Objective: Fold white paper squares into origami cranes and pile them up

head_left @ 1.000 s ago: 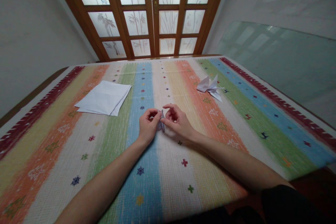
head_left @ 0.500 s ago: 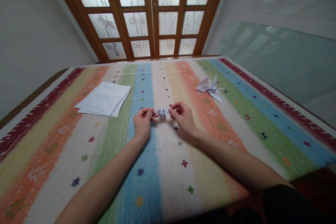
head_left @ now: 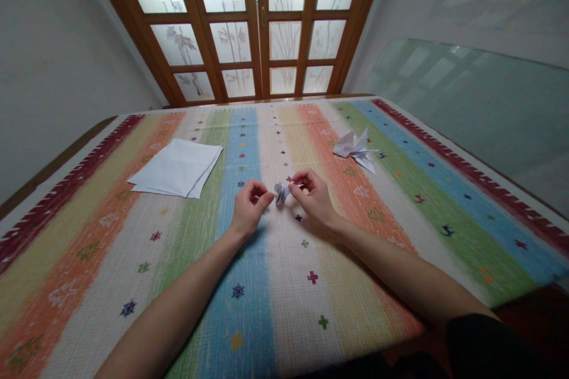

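Observation:
A small folded white paper piece (head_left: 280,192) sits between my two hands, just above the striped tablecloth (head_left: 267,284). My left hand (head_left: 247,208) pinches its left side with curled fingers. My right hand (head_left: 315,200) pinches its right side, thumb and forefinger together. Both forearms rest on the cloth.
A stack of white paper sheets (head_left: 178,167) lies to the left. A finished white paper crane (head_left: 355,148) stands at the back right. Wooden glazed doors (head_left: 262,23) close off the far end. A glass sheet (head_left: 480,100) leans on the right wall.
The hands lifted the paper piece off the cloth and moved it a little farther away; the piece turned from a flat upright edge to a spread, crumpled shape between the fingertips.

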A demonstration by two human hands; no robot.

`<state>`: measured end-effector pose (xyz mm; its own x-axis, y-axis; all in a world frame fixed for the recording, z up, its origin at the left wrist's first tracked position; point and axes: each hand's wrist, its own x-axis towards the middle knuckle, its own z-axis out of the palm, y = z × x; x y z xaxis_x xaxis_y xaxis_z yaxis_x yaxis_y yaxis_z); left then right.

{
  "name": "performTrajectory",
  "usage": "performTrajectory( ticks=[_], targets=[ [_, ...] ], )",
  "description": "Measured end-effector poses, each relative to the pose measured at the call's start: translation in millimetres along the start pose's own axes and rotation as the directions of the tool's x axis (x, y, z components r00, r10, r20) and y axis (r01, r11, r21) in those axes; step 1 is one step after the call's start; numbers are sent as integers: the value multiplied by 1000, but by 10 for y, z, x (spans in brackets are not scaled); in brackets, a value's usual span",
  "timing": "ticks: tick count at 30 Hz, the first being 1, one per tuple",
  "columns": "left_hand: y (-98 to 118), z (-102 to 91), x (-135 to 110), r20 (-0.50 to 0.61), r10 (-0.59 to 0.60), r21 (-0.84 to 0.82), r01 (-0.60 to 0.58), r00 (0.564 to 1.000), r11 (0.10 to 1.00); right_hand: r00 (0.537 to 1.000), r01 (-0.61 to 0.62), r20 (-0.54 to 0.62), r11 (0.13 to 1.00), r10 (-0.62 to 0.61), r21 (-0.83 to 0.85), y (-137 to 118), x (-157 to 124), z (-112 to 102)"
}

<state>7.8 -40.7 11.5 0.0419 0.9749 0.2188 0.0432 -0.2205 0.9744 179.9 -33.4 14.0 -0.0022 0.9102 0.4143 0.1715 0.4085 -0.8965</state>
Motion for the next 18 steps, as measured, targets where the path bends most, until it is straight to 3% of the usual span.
performTrajectory(
  ticks=[4,10,18],
  targets=[
    [58,46,-44,173,-26,53,17,985,998,989,101,110,994,-95,-44,-67,-63,22],
    [88,37,-25,213,-90,22,87,973,996,966,191,191,980,-176,-61,-82,-106,29],
    [26,38,-26,286,-117,-52,138,951,989,978,118,175,993,-113,-15,-55,-89,14]
  ],
)
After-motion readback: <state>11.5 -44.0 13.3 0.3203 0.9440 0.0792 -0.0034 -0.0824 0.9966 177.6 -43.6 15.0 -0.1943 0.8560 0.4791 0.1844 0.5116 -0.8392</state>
